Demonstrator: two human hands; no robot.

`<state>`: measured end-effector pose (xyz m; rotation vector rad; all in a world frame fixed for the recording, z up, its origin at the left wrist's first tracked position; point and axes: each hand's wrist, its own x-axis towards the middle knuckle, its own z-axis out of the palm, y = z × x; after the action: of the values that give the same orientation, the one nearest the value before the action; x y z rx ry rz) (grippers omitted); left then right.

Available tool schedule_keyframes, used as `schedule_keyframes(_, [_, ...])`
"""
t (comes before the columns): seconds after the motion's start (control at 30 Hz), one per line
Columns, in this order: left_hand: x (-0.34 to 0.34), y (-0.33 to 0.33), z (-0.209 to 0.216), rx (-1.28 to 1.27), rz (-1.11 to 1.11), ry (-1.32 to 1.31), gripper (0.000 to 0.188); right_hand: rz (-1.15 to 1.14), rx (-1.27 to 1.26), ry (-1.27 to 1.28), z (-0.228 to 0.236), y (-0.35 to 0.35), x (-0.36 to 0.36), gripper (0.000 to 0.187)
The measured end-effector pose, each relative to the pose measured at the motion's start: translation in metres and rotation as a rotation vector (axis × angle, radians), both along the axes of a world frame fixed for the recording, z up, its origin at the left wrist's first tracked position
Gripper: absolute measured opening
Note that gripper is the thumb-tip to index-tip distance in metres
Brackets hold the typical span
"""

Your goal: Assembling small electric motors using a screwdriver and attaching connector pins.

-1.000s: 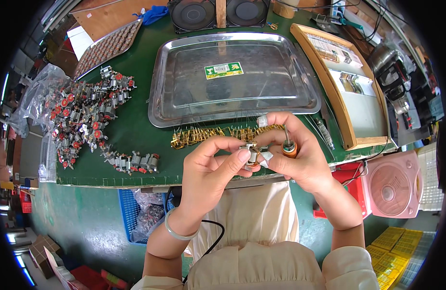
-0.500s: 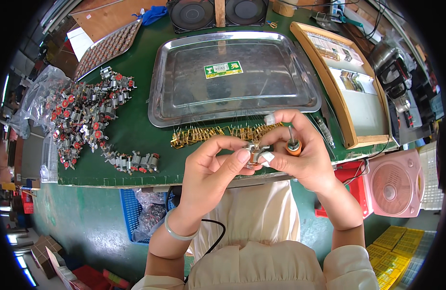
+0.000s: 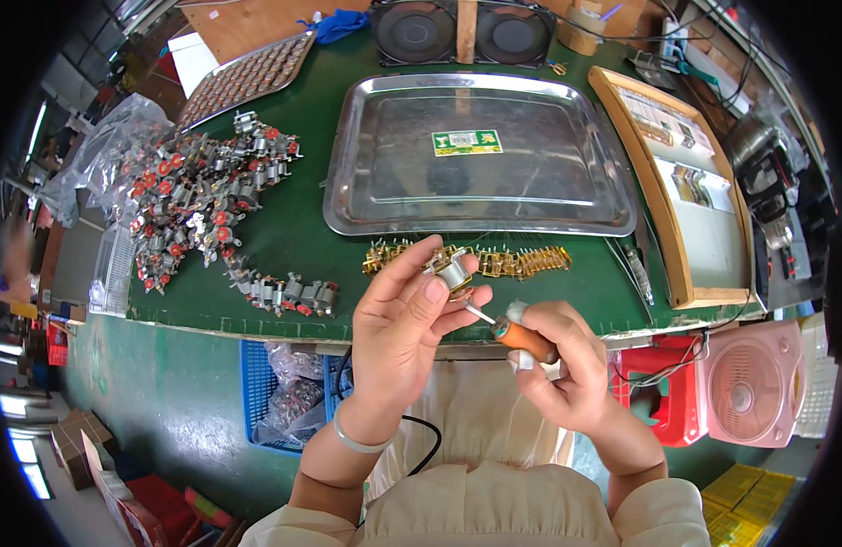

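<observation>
Over the table's front edge, my left hand (image 3: 393,337) pinches a small silver electric motor (image 3: 452,273) between thumb and fingers. My right hand (image 3: 571,374) is closed around the orange handle of a screwdriver (image 3: 526,341), and pale wraps cover some of its fingertips. The screwdriver's shaft points up and left, its tip at the lower end of the motor; whether it touches is too fine to tell. Just beyond my hands lies a row of brass-coloured brackets (image 3: 530,263) with thin wires. To the left, many similar motors with red parts form a pile (image 3: 197,219).
A shiny metal tray (image 3: 340,155) lies behind the brackets. At right stands a wooden-framed box (image 3: 708,297), with tweezers (image 3: 629,278) beside it. Two black fans (image 3: 419,35) and a perforated board of parts (image 3: 247,80) are at the back. Below are a blue basket (image 3: 255,387) and a pink fan (image 3: 749,387).
The screwdriver has swung from upright in my right hand to pointing at the motor. My right hand has drawn down and away from the motor, which my left hand keeps. The view has shifted.
</observation>
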<state>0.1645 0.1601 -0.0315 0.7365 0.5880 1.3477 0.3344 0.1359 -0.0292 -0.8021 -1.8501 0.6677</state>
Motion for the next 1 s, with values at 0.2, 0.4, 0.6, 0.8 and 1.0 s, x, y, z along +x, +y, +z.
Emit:
schedule_keyframes(0.2, [0.002, -0.004, -0.004, -0.02, 0.083, -0.141, 0.035, -0.107, -0.027, 0.056, -0.01, -0.01, -0.01, 0.04])
schedule_keyframes(0.4, [0.003, -0.007, -0.005, 0.045, 0.14, -0.02, 0.035, 0.081, -0.547, 0.586, -0.018, -0.022, -0.014, 0.035])
schedule_keyframes(0.6, [0.006, -0.01, -0.009, 0.104, 0.217, 0.01, 0.034, 0.127, -0.656, 0.614, -0.019, -0.021, -0.011, 0.034])
schedule_keyframes(0.8, [0.008, -0.013, -0.009, 0.114, 0.242, 0.016, 0.034, -0.077, -0.383, 0.363, -0.025, -0.024, -0.019, 0.033])
schedule_keyframes(1.0, [0.006, -0.016, -0.013, 0.093, 0.228, -0.023, 0.034, 0.125, -0.785, 0.776, -0.025, -0.02, -0.016, 0.032])
